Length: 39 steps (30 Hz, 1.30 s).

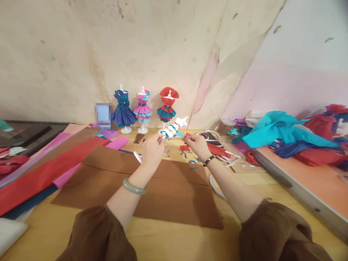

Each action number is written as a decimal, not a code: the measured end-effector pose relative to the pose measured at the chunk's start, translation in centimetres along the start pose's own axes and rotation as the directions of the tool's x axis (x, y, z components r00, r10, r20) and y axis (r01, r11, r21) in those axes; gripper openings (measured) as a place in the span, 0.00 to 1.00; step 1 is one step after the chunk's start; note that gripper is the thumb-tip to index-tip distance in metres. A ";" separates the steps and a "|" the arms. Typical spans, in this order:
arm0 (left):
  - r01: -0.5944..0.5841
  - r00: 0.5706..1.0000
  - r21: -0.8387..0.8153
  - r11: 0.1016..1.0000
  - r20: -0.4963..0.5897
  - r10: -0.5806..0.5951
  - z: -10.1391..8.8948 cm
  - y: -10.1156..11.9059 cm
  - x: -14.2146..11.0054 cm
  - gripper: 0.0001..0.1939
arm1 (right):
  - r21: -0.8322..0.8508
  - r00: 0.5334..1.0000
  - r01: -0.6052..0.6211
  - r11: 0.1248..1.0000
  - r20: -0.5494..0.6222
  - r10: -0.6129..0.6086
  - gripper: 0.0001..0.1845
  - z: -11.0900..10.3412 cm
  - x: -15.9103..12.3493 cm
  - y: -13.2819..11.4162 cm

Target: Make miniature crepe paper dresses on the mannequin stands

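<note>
My left hand [151, 148] is closed around the stand of a small white mannequin [175, 127] wrapped in white and teal paper, held tilted above the table. My right hand [198, 145] pinches a small teal and red paper piece [181, 134] against the mannequin's lower part. A clear round base [163, 143] shows below the left hand. Under both forearms lies a large brown paper sheet [141, 188] on the wooden table [174, 239].
Three dressed mini mannequins stand by the wall: blue [123, 110], pink-teal [143, 108], red-teal [167, 107]. Red, pink and brown paper strips [49, 170] lie left. Crumpled teal, red and blue paper [285, 136] piles on an orange board [312, 185] at right. Paper scraps [187, 152] lie near my right hand.
</note>
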State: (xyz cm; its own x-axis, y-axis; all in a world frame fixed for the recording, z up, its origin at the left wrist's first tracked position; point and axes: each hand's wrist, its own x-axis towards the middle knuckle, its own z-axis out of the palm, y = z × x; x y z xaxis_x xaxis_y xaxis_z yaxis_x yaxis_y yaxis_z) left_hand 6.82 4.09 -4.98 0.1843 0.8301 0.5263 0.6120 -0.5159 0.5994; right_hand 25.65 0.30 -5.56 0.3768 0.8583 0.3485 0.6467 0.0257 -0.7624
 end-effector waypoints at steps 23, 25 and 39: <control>0.085 0.996 -0.059 0.995 0.006 -0.084 0.5 -1.4 0.6 0.07 | -0.138 0.988 0.068 0.988 0.148 -0.047 0.13 1.5 -1.1 -1.7; 0.110 0.994 -0.103 0.989 0.009 -0.109 0.7 -1.6 0.8 0.07 | -0.215 0.989 0.022 0.976 0.147 0.010 0.16 0.6 0.2 -0.1; 0.144 0.989 -0.124 0.982 0.026 -0.142 1.1 -2.2 1.0 0.08 | -0.440 0.894 0.196 0.876 0.447 0.025 0.09 -3.6 1.4 4.4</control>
State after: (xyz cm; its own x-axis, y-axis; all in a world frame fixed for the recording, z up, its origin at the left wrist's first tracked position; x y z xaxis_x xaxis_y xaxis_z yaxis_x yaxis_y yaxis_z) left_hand 6.53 6.33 -6.46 0.1151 0.9003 0.4198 0.5322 -0.4128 0.7391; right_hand 31.48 -0.23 -6.47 0.0563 0.9972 0.0485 0.9323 -0.0352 -0.3599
